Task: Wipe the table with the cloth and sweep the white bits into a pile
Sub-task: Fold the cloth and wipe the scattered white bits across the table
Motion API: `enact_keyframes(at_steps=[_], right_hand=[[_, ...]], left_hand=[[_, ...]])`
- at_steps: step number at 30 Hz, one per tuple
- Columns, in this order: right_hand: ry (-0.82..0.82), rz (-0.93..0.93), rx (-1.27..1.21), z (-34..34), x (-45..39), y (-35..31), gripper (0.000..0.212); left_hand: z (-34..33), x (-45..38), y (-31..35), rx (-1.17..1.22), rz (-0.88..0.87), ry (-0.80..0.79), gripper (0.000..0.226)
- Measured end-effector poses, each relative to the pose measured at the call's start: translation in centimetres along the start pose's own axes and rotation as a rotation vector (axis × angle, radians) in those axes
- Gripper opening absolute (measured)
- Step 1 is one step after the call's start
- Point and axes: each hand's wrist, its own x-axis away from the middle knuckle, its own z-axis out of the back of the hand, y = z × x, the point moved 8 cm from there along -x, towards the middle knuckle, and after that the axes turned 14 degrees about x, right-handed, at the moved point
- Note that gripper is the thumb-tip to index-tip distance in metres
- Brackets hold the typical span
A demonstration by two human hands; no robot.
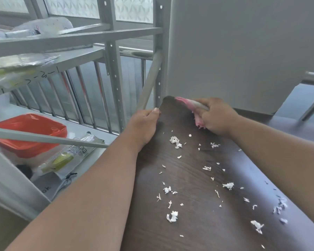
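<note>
At the dark surface's (pixel 198 178) far corner, right hand (pixel 216 117) clenches a pink cloth (pixel 188 103), left hand (pixel 143 124) grips the edge; scattered white bits (pixel 174 140) likely await sweeping nearer.

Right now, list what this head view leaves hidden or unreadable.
- Pink cloth: mostly covered by the right hand that grips it.
- Dark wooden table: near end cut off by the bottom edge.
- Left hand fingertips: curled over the table's left edge.
- Pouch lettering: blurred.

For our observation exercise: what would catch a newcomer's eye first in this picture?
White bits lie scattered over the dark wooden table. At its far end the right hand grips a pink cloth, while the left hand holds the table's left edge. A bright red basin sits on the floor to the left.
</note>
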Motion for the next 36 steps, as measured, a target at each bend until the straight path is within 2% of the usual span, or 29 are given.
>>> enact_keyframes(at_steps=[3,5,10,15,17,19,20,23,25,28,30,33,36], right_hand=[[0.054,-0.222,0.244,-0.2,-2.0,4.3,0.007],[0.038,-0.306,0.353,-1.1,-3.2,5.3,0.022],[-0.007,-0.357,0.517,-2.2,-4.9,2.3,0.032],[-0.057,-0.265,0.629,-2.4,-5.4,0.8,0.045],[-0.042,-0.187,0.58,-3.0,-5.2,0.4,0.039],[-0.015,-0.091,0.519,-3.3,-4.9,0.1,0.011],[-0.046,-0.03,0.49,-3.6,-4.6,-0.2,0.007],[-0.132,0.082,0.356,-3.1,-2.5,-1.2,0.016],[-0.081,0.042,0.277,-1.7,-2.0,-0.8,0.012],[0.092,-0.116,0.212,1.4,-3.6,0.9,0.013],[0.129,-0.18,0.197,2.6,-5.0,0.9,0.009],[0.01,-0.221,0.258,0.9,-7.3,0.3,0.025],[-0.082,-0.25,0.169,-2.8,-8.9,0.4,0.022]], left_hand=[[-0.3,-0.2,-0.2,-0.069,-0.012,-0.017,0.023],[-0.4,-0.2,-0.2,-0.119,-0.015,-0.014,0.029],[-0.6,-0.6,-0.4,-0.192,-0.018,-0.023,0.038],[-0.8,-0.8,-0.4,-0.204,-0.034,-0.018,0.041],[-0.8,-0.8,-0.3,-0.199,-0.044,-0.016,0.039],[-0.6,-0.8,-0.4,-0.182,-0.037,-0.002,0.037],[-0.5,-0.8,-0.4,-0.177,-0.031,0.005,0.038],[-0.4,-0.6,-0.4,-0.186,-0.021,0.009,0.039],[-0.5,-0.6,-0.3,-0.178,-0.02,0.003,0.039],[-0.5,-0.5,-0.3,-0.173,-0.017,-0.001,0.039],[-0.4,-0.4,-0.3,-0.188,-0.015,0.002,0.039],[-0.5,-0.6,-0.5,-0.185,-0.011,0.002,0.039],[-0.4,-1.0,-0.9,-0.186,-0.015,0.006,0.039]])
